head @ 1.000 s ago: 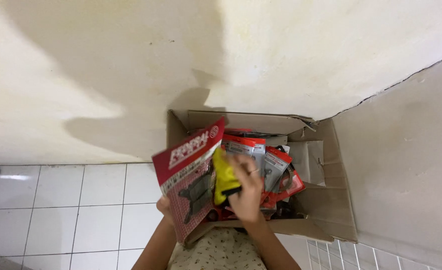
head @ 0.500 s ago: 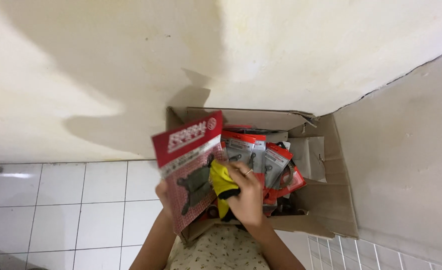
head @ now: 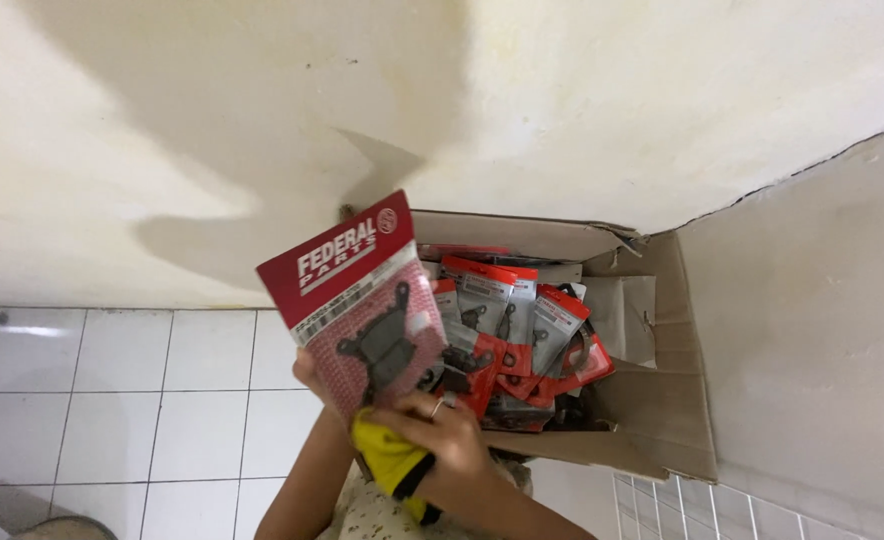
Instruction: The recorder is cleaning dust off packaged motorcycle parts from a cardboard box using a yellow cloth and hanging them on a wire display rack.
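My left hand [head: 308, 371] holds up a flat red blister package [head: 362, 310] with a dark part shown under clear plastic. Only its fingers show behind the package's left edge. My right hand [head: 434, 432], with a ring on one finger, grips a yellow and black item [head: 387, 462] just below the package, and its fingers touch the package's lower edge. Both hands are at the near left corner of an open cardboard box [head: 662, 400], which is filled with several similar red and grey packages [head: 522, 330].
The box stands in a corner, against a cream wall [head: 462, 120] at the back and a grey wall [head: 822, 320] on the right. White floor tiles [head: 112, 390] spread to the left. A patterned garment [head: 382, 515] shows at the bottom edge.
My left hand has lifted the red package higher and tilted it more toward me. My right hand has drawn the yellow item out of the box toward my body.
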